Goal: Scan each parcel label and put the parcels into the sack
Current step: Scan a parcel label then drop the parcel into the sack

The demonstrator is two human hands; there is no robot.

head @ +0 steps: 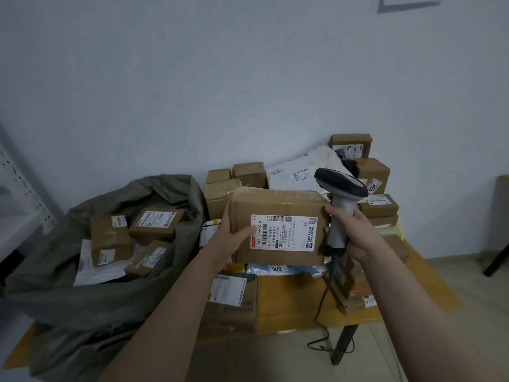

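My left hand [230, 232] grips the left end of a brown cardboard parcel [278, 205], thumb on its front face beside the white shipping label [283, 232], which faces me. The parcel is lifted above the table pile. My right hand [351, 232] holds the handle of a grey barcode scanner [340, 186], whose dark head sits just above the parcel's right top corner. Its fingertips also touch the parcel's right edge. The grey-green sack [55, 285] lies open at the left with several labelled parcels [154, 223] inside.
A wooden table [300, 304] carries a pile of boxes and white mailer bags [292, 175] against the wall. The scanner cable [322, 304] hangs down over the table's front edge. A white metal shelf [16, 194] stands at far left, a dark furniture leg [495, 260] at far right.
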